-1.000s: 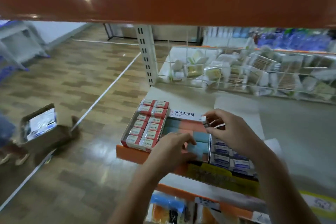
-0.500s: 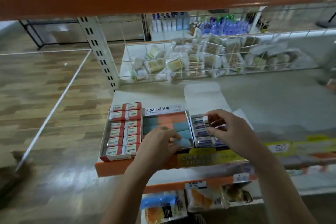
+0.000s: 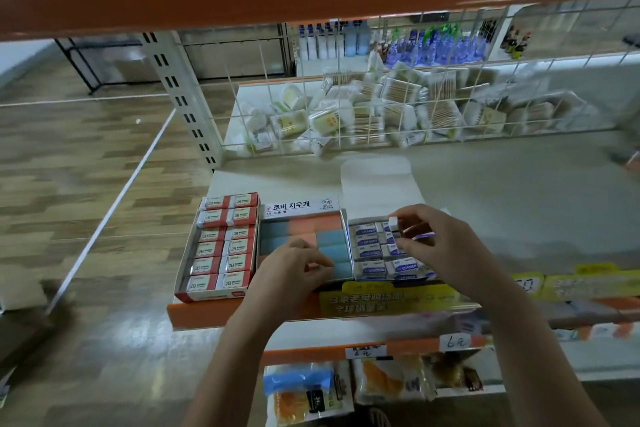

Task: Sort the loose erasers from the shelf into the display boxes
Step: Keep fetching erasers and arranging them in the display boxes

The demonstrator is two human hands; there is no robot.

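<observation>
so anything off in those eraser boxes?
One white eraser stands on end at the back of the right display box, pinched by the right hand, while its neighbours lie flat. The other boxes look orderly.

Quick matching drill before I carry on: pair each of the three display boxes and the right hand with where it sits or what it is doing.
Things:
1. red 2B box
2. pastel eraser box
3. blue-label eraser box
4. right hand

Descriptions:
A. middle of the row
B. pinching a small white eraser
C. left end of the row
D. right end of the row

Pairs: 1-C, 2-A, 3-D, 4-B
</observation>
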